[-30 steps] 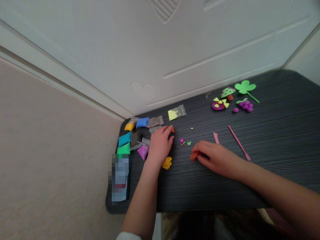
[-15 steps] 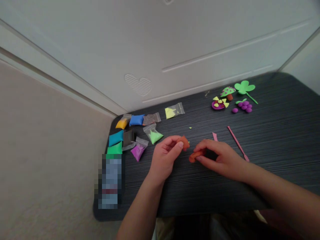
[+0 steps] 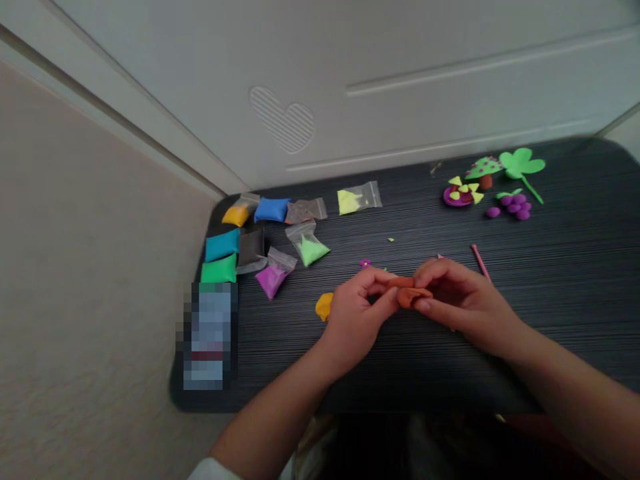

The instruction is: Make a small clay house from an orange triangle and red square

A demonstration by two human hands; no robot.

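Note:
My left hand [image 3: 356, 320] and my right hand [image 3: 470, 303] meet over the dark table, both closed on orange-brown modelling clay [image 3: 411, 297]. Thumbs and fingers pinch the clay from either side; whether it is one piece or two touching pieces I cannot tell. Just left of my left hand lies a yellow clay lump [image 3: 324, 307], partly covered by it. A tiny purple flower [image 3: 365, 263] sits beyond my left fingers. Behind my right hand, a pink modelling tool [image 3: 481, 262] is partly hidden.
Bags of coloured clay, among them a blue one [image 3: 272, 209], a light green one [image 3: 313, 251] and a yellow one [image 3: 357, 199], lie at left and back. Finished clay shapes stand back right: a clover [image 3: 520, 163], a mushroom [image 3: 485, 170], grapes [image 3: 517, 205] and a purple dish [image 3: 457, 198].
My hands, apart before with orange-brown clay in each, have come together so the clay meets. The yellow lump and purple flower have come into sight. The camera view has shifted.

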